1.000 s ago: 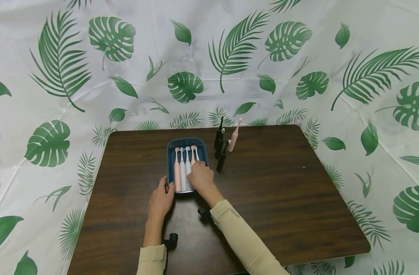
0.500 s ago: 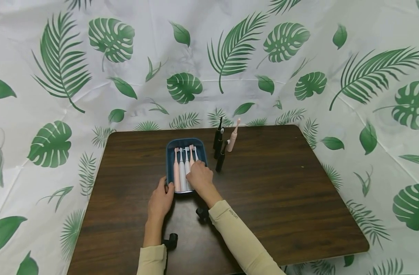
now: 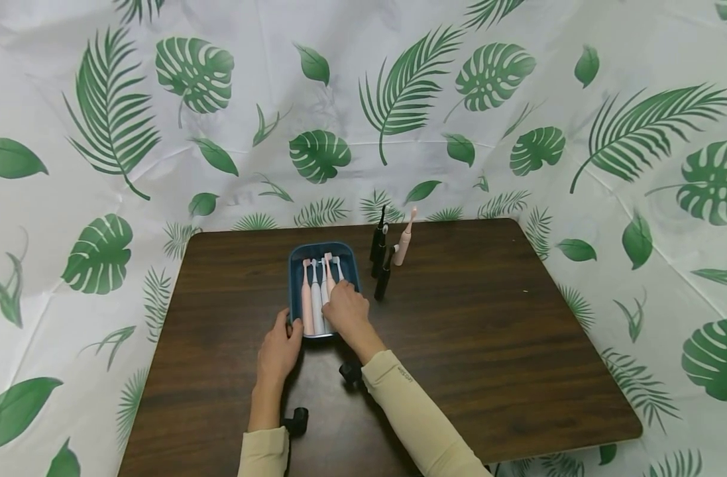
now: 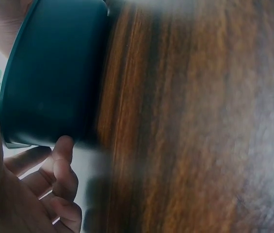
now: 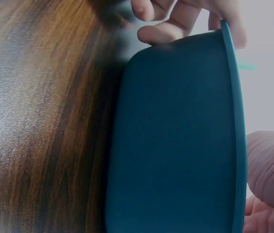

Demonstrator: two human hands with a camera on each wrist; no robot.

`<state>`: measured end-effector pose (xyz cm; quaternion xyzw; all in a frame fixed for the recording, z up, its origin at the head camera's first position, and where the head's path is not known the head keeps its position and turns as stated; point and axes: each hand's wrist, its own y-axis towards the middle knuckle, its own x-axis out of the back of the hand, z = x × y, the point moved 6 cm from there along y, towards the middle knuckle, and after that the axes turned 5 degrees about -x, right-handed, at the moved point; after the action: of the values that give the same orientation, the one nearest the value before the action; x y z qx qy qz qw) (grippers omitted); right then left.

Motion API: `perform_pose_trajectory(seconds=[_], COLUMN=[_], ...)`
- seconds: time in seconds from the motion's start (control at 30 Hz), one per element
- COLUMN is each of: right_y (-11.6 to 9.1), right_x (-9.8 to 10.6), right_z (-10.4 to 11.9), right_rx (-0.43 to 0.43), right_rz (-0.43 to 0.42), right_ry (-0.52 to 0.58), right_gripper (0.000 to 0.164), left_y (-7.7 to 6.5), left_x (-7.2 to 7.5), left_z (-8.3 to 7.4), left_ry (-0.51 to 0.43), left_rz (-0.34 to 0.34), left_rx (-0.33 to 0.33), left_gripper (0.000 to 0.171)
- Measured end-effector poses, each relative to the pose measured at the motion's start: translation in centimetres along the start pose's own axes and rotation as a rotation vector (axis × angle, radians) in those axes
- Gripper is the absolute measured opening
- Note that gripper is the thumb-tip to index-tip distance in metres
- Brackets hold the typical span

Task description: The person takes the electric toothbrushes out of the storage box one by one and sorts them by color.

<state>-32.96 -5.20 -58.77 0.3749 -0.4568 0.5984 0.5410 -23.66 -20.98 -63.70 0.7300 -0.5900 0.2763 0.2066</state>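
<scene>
A dark blue bin (image 3: 292,285) holds several electric toothbrushes side by side, heads toward the far end. At its left lie a pink toothbrush (image 3: 307,305) and a pale grey one (image 3: 317,308). My left hand (image 3: 279,348) grips the bin's near left corner, thumb at the rim and fingers against the outer wall (image 4: 54,73). My right hand (image 3: 348,311) reaches over the bin's right side and holds a second pink toothbrush (image 3: 330,281), which tilts slightly left. Its fingertips are hidden behind the hand. In the right wrist view, the bin's wall (image 5: 175,136) hides most of that hand (image 5: 272,165).
Right of the bin, three black electric toothbrushes (image 3: 384,278) and a pink one (image 3: 404,245) stand upright on the dark wooden table (image 3: 488,331). Behind the table hangs a white leaf-print cloth (image 3: 250,99). Black wrist-worn devices (image 3: 297,421) sit by both forearms.
The head of the pink toothbrush at my right hand has shifted left, closer to the grey ones. My left hand stays at the bin's corner. The head view has tipped slightly.
</scene>
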Motion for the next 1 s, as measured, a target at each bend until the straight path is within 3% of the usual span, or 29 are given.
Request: perform_pose_trajectory(seconds=[0.27,0.67,1.0], right_y=[0.1,-1.0,-1.8], right_x=[0.1,0.5,3.0], right_z=[0.6,0.0,0.0], right_rx=[0.016,0.052,0.082], right_rz=[-0.001,-0.085,-0.117], right_ry=[0.013,0.107,0.288], right_gripper=[0.051,0.040,0.039], left_y=[0.3,-0.4,-0.1], left_x=[0.5,-0.2,0.1], left_z=[-0.1,0.0,-0.1], left_ry=[0.009,0.021,0.105], left_rz=[-0.023,-0.013,-0.029], left_rx=[-0.008,-0.001,-0.066], left_gripper=[0.055,0.057,0.054])
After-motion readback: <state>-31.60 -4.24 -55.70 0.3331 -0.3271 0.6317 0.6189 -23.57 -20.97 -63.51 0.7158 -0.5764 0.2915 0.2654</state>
